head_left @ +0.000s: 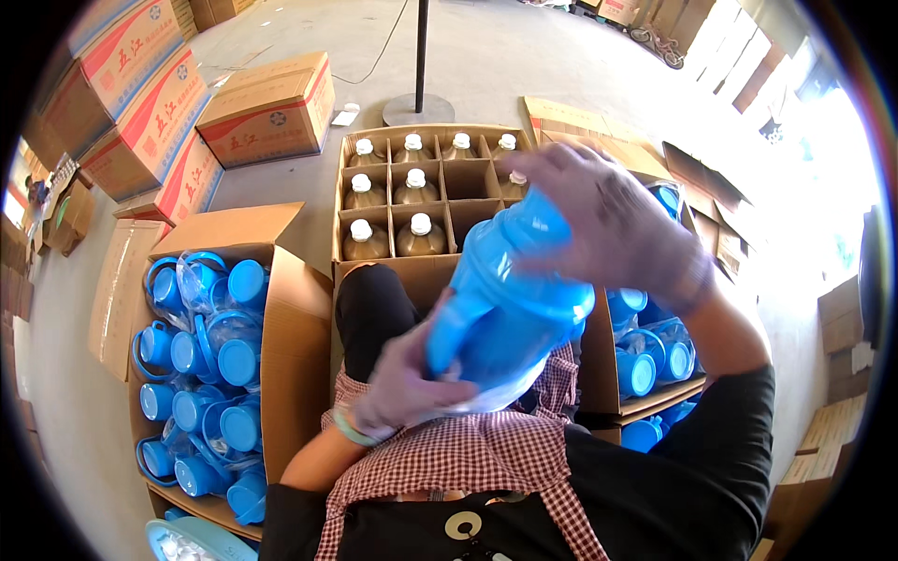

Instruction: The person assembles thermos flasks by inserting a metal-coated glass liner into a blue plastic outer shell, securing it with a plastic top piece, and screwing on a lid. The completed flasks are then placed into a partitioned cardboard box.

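Note:
A large blue plastic thermos jug [510, 280] with a side handle is held tilted in front of my lap. My left hand [412, 379], in a thin purplish glove, is closed round its lower part beside the handle. Across the jug's upper end lies my gloved right hand [622, 220], its fingers smeared by motion, so their grip is unclear. Just beyond the jug stands a divided carton [339, 210] with several brownish bottles [416, 189] under white caps, one to a compartment. The jug and right hand hide part of that carton.
On my left, an open carton [297, 313] holds several blue jugs [240, 360]; another stands on my right with more blue jugs [636, 372]. Closed cartons [267, 103] are stacked far left. A pole on a round base [418, 110] rises behind the bottles. A pale blue basin [201, 538] sits lower left.

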